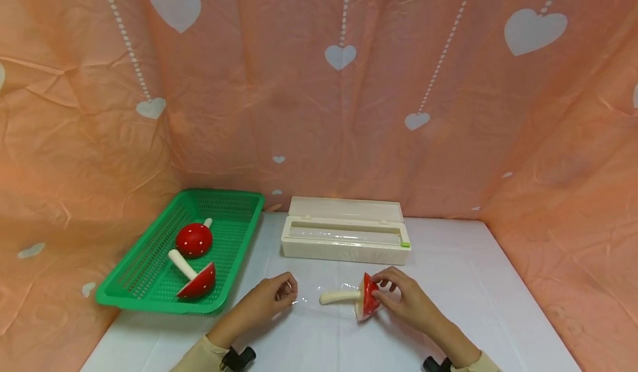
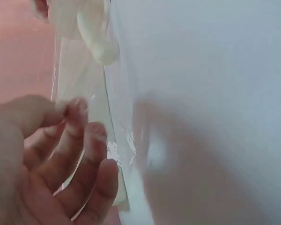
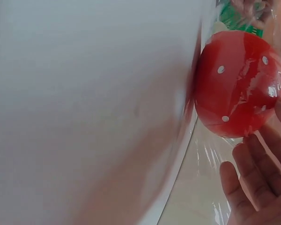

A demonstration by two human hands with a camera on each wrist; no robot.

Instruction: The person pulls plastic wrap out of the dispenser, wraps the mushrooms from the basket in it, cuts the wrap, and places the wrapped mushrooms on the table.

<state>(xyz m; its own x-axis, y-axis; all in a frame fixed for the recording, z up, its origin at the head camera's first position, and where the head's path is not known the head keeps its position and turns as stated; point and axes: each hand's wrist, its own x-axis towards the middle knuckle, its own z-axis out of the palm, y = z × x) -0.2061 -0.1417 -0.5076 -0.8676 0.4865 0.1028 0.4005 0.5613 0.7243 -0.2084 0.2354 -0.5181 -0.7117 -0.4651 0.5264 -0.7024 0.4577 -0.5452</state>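
A toy mushroom with a red, white-dotted cap and pale stem lies sideways, its stem toward my left hand. Clear plastic film stretches left from it and covers the cap in wrinkles, as the right wrist view shows. My right hand holds the mushroom by its cap through the film, thumb on one side and fingertips at the cap's edge. With thumb and index finger my left hand pinches the film's left end; its other fingers curl loosely in the left wrist view.
A green basket at the left holds two more toy mushrooms, one cap up and one tipped over. Behind the hands stands a white film dispenser box, lid raised, with a green slider. A heart-patterned curtain surrounds the white table.
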